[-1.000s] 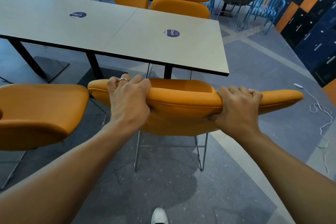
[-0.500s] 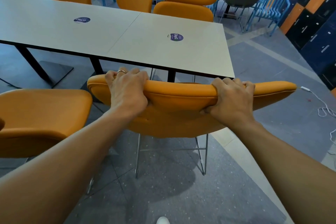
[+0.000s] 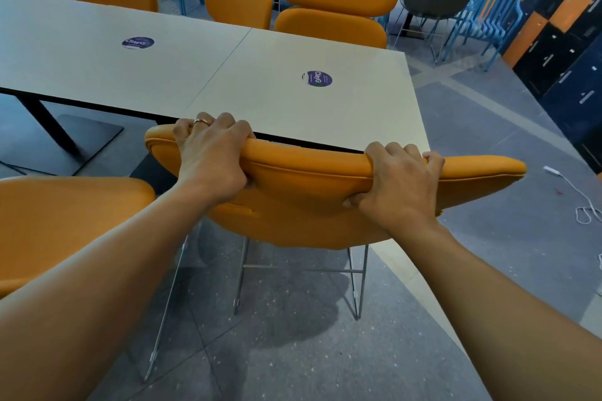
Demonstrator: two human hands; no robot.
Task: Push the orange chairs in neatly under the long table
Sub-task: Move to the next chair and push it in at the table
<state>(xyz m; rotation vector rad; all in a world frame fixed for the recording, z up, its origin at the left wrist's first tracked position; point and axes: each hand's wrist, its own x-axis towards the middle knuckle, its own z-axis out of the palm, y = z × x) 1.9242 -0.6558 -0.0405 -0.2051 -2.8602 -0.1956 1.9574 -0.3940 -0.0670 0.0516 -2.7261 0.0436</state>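
At the long table's point(image 3: 228, 75) near edge, by its right corner, left hand point(image 3: 211, 156) and right hand point(image 3: 395, 190) both grip the orange chair's point(image 3: 309, 205) backrest top, which touches the edge.

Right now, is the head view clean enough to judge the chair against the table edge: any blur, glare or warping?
Head view: the left hand, right hand and chair are sharp; soft light, no glare on the table; a diffuse shadow lies on the floor under the chair; the wide lens stretches the forearms and tilts the lockers.
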